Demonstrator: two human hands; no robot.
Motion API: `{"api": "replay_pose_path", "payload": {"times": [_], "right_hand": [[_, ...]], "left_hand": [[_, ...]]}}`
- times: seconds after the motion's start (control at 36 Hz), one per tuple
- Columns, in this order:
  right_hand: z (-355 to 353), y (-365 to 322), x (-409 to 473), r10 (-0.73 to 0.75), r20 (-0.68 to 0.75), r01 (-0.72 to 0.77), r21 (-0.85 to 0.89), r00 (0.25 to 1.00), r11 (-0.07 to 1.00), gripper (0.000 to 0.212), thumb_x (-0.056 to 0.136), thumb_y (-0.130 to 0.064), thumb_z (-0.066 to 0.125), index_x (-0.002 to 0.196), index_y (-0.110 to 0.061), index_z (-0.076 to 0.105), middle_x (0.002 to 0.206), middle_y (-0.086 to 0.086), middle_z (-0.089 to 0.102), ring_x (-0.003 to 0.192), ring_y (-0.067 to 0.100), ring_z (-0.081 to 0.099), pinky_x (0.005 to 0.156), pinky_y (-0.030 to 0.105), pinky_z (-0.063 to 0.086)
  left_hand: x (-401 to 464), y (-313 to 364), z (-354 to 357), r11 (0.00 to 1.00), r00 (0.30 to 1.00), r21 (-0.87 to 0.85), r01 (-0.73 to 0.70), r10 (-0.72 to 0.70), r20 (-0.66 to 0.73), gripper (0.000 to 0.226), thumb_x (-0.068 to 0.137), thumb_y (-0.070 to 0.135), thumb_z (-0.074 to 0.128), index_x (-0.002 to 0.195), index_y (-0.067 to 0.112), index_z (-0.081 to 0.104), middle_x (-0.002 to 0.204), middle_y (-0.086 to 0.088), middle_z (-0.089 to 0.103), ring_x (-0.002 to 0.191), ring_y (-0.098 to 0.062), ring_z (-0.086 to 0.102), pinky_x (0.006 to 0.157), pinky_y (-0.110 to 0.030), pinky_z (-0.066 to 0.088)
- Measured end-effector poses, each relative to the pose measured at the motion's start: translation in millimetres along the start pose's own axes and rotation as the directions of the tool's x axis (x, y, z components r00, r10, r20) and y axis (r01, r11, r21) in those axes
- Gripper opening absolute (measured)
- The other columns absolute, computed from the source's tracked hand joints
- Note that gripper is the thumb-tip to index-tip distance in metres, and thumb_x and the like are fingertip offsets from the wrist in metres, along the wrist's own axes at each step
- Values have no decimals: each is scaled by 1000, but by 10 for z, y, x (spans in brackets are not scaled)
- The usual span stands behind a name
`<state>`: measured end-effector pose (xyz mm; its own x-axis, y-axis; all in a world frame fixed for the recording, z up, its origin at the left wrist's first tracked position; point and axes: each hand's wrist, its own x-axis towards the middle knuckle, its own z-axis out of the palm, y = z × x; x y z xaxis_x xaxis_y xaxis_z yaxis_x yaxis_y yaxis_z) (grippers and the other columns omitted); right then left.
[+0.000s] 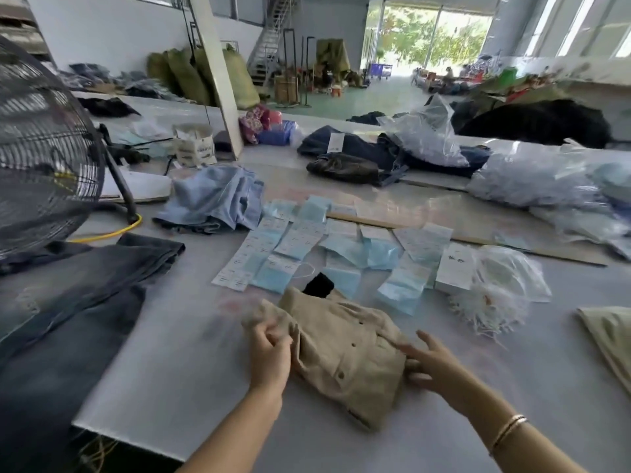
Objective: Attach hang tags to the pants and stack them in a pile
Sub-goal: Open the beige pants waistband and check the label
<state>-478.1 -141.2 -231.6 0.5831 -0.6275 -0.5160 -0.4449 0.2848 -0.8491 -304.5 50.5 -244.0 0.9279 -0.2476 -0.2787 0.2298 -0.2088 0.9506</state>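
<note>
A beige pair of pants (345,353) lies bunched on the grey table in front of me, buttons facing up. My left hand (269,356) grips its left edge, fingers curled into the cloth. With straight fingers, my right hand (428,365) touches the pants' right edge. Beyond the pants, rows of pale blue and white hang tags (300,240) are spread flat, with a white tag stack (456,266) to their right. A bag of white tag strings (491,291) sits beside that stack. A small black object (319,285) peeks out behind the pants.
Dark denim pants (75,302) lie stacked at the left. A large black fan (44,145) stands at far left with a yellow cable. A light blue garment (215,199), dark clothes (358,155) and plastic bags (546,179) lie further back. Another beige garment (611,336) is at right.
</note>
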Motion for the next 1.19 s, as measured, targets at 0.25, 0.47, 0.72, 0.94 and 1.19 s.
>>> {"api": "replay_pose_path", "payload": {"times": [0.25,0.47,0.72,0.94,1.19], "right_hand": [[158,-4,78,-351,-128,351,-19,928,936,57,92,3,54,141,-22,39,94,0,63,76,11,57,62,15,47],[270,472,194,-436,-266,479,125,860,869,27,100,-20,45,119,-28,62,121,0,66,114,19,61,103,49,43],[259,469,187,-521,-230,515,-93,822,852,35,101,-16,41,116,-40,61,108,-23,67,99,-1,63,89,23,47],[277,440,189,-616,-198,586,-193,762,787,31,75,-19,49,96,-38,62,92,-12,64,85,-1,58,76,15,44],[286,246,66,-625,0,545,-488,781,682,9,79,-35,53,75,-28,48,76,-5,55,73,15,52,74,36,40]], "left_hand": [[-82,101,-70,634,766,664,-396,627,-142,51,63,2,73,112,10,65,113,-25,49,97,-45,49,82,-54,42],[-213,76,374,-101,336,353,-930,155,929,84,76,67,59,147,30,30,157,-6,15,143,-23,11,119,-39,8],[155,260,541,997,824,80,-17,-32,565,28,101,33,46,106,13,65,104,-10,72,97,-21,67,82,-25,53],[192,94,491,980,802,-108,166,-70,593,31,100,33,47,103,12,69,95,-4,75,87,-13,72,62,-16,54],[240,62,591,951,922,119,-285,238,304,23,91,37,62,89,14,64,84,-2,67,83,-18,62,78,-28,50]]}}
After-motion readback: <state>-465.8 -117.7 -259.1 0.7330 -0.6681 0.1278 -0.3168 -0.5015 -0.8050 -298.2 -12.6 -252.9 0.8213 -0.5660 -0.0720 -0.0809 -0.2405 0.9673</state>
